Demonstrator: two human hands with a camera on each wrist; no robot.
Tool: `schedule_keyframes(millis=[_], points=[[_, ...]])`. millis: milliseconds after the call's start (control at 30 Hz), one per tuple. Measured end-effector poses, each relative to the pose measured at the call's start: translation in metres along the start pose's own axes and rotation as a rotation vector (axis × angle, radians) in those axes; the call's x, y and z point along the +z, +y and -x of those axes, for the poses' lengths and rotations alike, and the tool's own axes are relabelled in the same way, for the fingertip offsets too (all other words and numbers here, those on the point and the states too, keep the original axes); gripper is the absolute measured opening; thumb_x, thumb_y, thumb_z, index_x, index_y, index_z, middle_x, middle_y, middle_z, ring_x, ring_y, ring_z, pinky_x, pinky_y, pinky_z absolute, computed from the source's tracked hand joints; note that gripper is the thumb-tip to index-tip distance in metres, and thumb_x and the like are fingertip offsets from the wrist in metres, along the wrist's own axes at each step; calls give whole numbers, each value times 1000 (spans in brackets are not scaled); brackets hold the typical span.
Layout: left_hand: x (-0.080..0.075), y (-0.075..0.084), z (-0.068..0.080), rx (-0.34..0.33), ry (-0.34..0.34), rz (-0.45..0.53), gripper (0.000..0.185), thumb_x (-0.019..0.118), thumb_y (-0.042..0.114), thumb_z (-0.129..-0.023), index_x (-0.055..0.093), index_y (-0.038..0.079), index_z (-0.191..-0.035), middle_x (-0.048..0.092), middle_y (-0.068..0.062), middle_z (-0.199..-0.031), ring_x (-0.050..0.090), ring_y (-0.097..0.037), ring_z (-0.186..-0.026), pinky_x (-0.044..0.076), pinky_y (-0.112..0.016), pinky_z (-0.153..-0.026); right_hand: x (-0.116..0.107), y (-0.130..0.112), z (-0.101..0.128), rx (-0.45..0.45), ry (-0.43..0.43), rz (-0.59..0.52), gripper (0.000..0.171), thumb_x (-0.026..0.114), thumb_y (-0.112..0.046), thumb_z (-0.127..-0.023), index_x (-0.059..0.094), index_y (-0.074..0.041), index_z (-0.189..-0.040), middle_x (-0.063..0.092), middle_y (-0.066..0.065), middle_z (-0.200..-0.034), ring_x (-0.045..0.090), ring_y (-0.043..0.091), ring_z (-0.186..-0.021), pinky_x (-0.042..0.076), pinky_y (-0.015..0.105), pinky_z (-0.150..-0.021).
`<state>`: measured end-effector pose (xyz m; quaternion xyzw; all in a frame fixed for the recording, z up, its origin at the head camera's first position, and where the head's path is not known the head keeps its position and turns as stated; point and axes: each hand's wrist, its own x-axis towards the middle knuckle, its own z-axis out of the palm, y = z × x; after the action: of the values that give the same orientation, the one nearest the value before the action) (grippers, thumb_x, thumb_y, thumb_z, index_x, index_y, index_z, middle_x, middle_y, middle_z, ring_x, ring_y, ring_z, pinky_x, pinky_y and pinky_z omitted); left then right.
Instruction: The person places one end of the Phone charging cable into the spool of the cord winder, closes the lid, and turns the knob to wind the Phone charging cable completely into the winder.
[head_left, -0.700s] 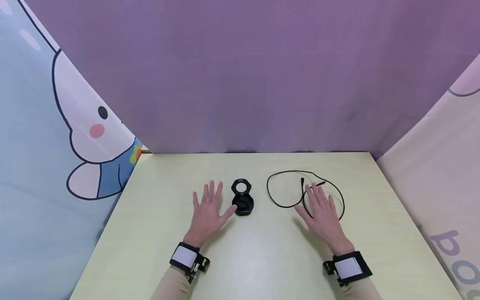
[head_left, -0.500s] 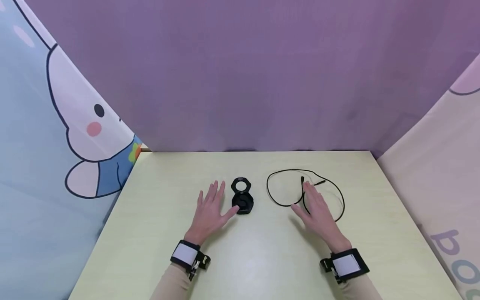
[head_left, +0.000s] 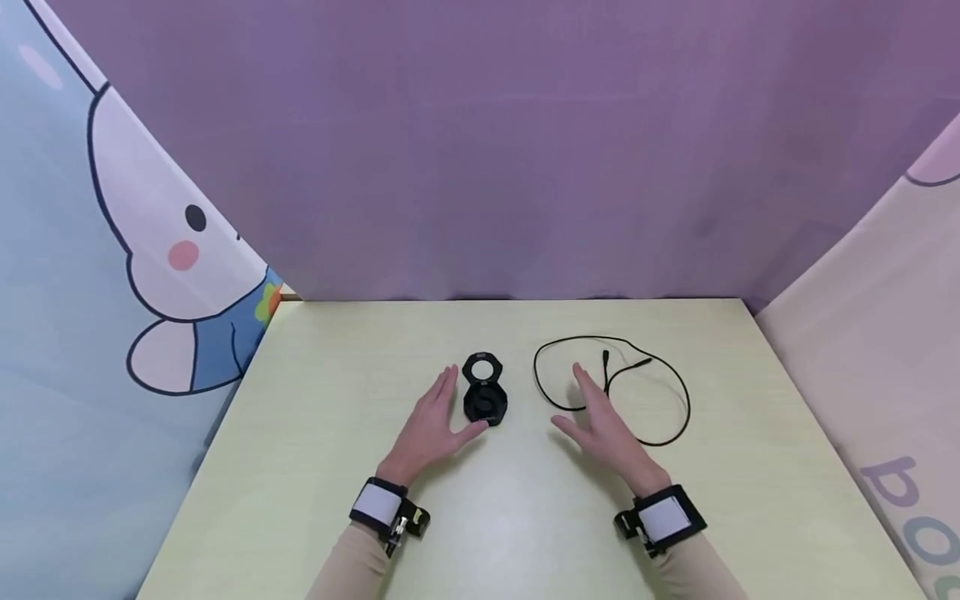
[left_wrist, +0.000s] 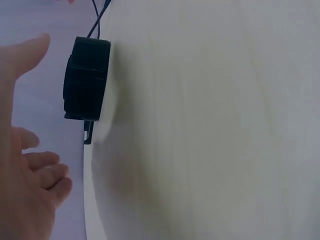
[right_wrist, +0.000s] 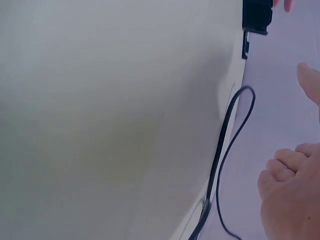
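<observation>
In the head view, a small black many-sided case (head_left: 486, 405) lies with its hinged lid folded back, a round window in the lid. My left hand (head_left: 427, 427) hovers just to its left, fingers straight, thumb stretched across its near edge. From the left wrist view, the case (left_wrist: 86, 80) shows side-on beyond the spread thumb and loosely bent fingers. To the right lies a black cable (head_left: 588, 337) in loose loops, plugs at its ends. My right hand (head_left: 609, 432) is over the cable's near left part, thumb apart from the fingers, holding nothing.
Both things rest on a pale wooden table (head_left: 300, 517). A purple curtain (head_left: 495, 167) hangs behind its far edge. Printed cloths with a cartoon figure (head_left: 172, 225) and letters (head_left: 892, 483) flank it left and right.
My right hand has moved left across the cable, uncovering its plugs. The left hand has shifted slightly right, its thumb now overlapping the case's near edge. Case and cable stay put.
</observation>
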<state>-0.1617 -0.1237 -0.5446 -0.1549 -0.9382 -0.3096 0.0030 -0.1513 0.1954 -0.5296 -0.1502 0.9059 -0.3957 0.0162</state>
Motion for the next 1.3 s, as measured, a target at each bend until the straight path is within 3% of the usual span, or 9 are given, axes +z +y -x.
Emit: schedule_keyframes(millis=[233,600,967,1133,1300], points=[[3,2,-4,-18,-60,87,111,76,56,-88,15,6,-165,22,-17,-170,25,-34,-155,25,-49,-125,11,-11,-9,-10,-56,-17,95,73,-30,-98,12,0,-164,17,26,-169,18,42,-156,18,57,-126],[7,3,-11,-13,-64,121,104,84,44,-86,26,4,-163,33,-14,-166,33,-32,-152,30,-49,-123,30,-37,-30,-25,-185,-57,93,75,-26,-97,16,0,-164,21,22,-169,22,39,-155,22,55,-125],[10,5,-17,21,-78,140,99,85,33,-87,29,-3,-160,41,-17,-160,41,-33,-147,34,-48,-121,47,-50,-44,-91,-210,-4,91,79,-26,-93,26,6,-160,34,26,-162,33,38,-151,26,50,-125],[11,5,-19,26,-94,142,93,83,30,-90,30,-1,-160,43,-18,-158,43,-35,-145,36,-50,-120,54,-49,-49,-173,-199,41,83,81,-19,-91,35,8,-155,43,28,-156,43,40,-145,34,50,-121],[13,6,-20,21,-103,147,89,81,28,-91,31,2,-160,44,-17,-157,44,-35,-145,36,-49,-120,58,-49,-51,-176,-201,25,75,79,-14,-92,40,6,-154,50,26,-151,49,39,-140,38,50,-119]])
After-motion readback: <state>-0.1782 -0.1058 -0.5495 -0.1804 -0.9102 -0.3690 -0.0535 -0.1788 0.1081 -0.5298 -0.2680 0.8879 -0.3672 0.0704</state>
